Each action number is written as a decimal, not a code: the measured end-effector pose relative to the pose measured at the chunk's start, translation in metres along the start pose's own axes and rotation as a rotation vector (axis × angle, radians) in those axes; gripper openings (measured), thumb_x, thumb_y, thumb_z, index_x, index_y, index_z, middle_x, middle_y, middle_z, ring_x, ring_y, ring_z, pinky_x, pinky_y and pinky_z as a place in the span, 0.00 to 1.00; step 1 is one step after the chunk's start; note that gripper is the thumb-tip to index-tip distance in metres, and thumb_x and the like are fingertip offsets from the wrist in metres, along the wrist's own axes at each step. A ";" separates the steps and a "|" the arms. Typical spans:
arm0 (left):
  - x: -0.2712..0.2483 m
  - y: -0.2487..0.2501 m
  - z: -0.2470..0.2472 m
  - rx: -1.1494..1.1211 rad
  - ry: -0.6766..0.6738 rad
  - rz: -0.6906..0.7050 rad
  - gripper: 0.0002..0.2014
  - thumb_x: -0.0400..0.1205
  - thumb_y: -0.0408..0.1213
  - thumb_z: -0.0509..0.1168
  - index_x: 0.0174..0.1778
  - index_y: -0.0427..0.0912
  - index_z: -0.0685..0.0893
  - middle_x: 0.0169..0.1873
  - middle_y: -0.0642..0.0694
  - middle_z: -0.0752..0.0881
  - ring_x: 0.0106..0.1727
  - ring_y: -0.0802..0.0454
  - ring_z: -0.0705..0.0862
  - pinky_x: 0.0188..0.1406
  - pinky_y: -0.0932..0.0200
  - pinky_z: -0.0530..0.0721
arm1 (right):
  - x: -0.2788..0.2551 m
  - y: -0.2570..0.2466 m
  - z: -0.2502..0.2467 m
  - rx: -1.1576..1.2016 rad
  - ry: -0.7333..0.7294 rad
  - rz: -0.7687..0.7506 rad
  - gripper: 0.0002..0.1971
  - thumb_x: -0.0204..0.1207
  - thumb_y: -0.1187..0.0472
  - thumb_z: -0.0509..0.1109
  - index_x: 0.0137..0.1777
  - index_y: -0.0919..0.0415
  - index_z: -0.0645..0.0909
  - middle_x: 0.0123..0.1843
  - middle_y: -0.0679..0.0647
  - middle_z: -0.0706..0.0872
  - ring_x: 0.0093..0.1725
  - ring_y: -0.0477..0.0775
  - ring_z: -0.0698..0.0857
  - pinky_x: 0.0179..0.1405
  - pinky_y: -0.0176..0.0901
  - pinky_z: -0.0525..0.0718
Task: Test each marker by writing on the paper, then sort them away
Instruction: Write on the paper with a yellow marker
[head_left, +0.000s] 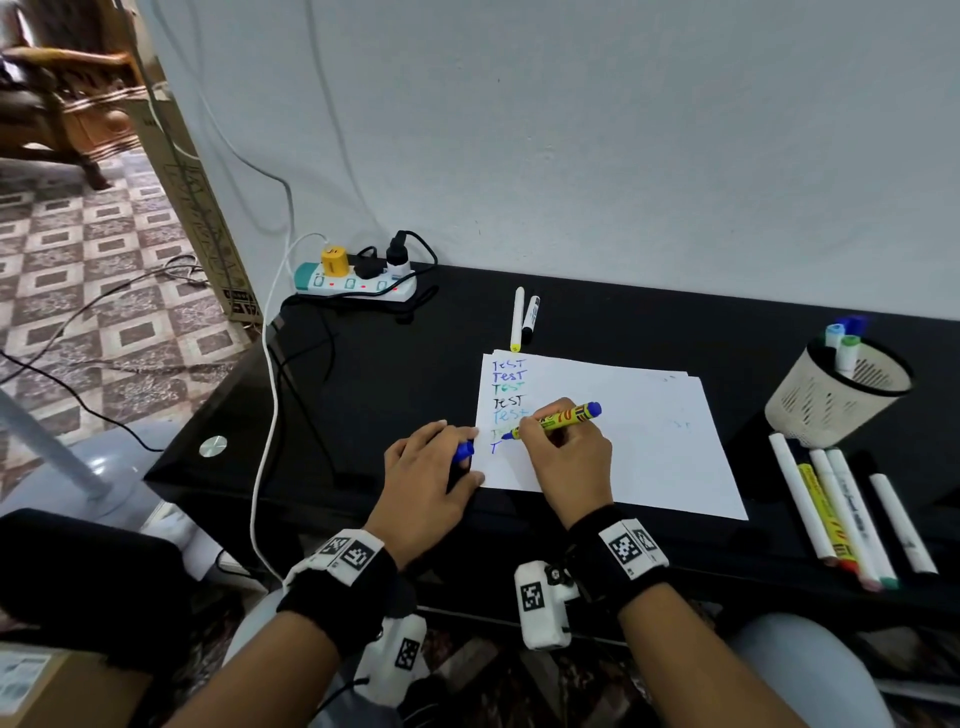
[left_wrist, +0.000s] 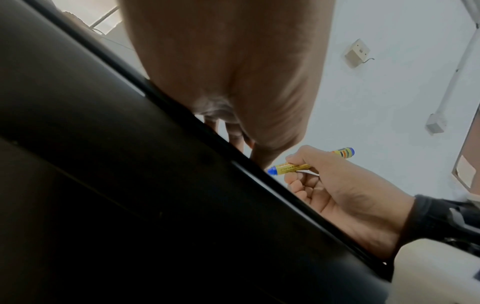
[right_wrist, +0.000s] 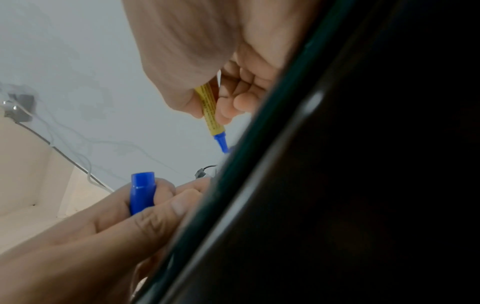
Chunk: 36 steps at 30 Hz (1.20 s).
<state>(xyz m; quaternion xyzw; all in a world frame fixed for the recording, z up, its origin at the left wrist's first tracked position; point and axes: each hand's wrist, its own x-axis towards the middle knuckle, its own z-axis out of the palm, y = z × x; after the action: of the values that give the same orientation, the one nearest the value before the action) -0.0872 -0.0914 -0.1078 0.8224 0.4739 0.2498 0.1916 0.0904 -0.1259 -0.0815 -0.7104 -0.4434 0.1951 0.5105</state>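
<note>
My right hand (head_left: 563, 457) grips a yellow marker with blue ends (head_left: 566, 418), its blue tip touching the white paper (head_left: 634, 441) beside a fresh blue "T". Several lines of "TEST" in different colours run down the paper's left side. My left hand (head_left: 436, 478) rests on the paper's left edge and holds the blue cap (head_left: 464, 451) in curled fingers; the right wrist view shows the cap (right_wrist: 142, 193) and the marker (right_wrist: 210, 115). Several markers (head_left: 841, 514) lie in a row at the right. Two markers (head_left: 523, 319) lie beyond the paper.
A beige mesh pen cup (head_left: 836, 395) at the right holds three capped markers. A power strip (head_left: 356, 280) with plugs and cables sits at the black table's (head_left: 363, 395) back left corner. The wall runs behind the table.
</note>
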 end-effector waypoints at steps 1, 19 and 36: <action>0.000 0.000 0.000 -0.001 0.000 -0.002 0.22 0.82 0.50 0.65 0.72 0.58 0.73 0.59 0.60 0.80 0.82 0.60 0.60 0.77 0.53 0.52 | -0.001 0.000 0.000 0.006 0.003 0.001 0.09 0.78 0.58 0.74 0.37 0.56 0.81 0.27 0.47 0.85 0.30 0.39 0.83 0.32 0.23 0.75; 0.000 0.002 -0.003 -0.013 -0.035 -0.016 0.23 0.82 0.49 0.66 0.74 0.56 0.73 0.46 0.67 0.75 0.81 0.60 0.61 0.77 0.53 0.52 | 0.001 0.002 -0.002 -0.017 0.053 0.039 0.09 0.75 0.59 0.72 0.38 0.62 0.80 0.28 0.53 0.85 0.35 0.48 0.83 0.31 0.24 0.74; 0.000 0.003 -0.004 -0.022 -0.045 -0.016 0.23 0.82 0.48 0.66 0.74 0.57 0.73 0.45 0.66 0.78 0.81 0.60 0.61 0.78 0.52 0.52 | 0.000 0.001 -0.002 0.015 0.121 0.089 0.09 0.78 0.59 0.72 0.37 0.58 0.79 0.31 0.51 0.86 0.32 0.46 0.84 0.31 0.22 0.72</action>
<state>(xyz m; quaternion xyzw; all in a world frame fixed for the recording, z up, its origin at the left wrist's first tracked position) -0.0879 -0.0921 -0.1029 0.8217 0.4733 0.2351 0.2134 0.0924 -0.1274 -0.0815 -0.7360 -0.3783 0.1776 0.5326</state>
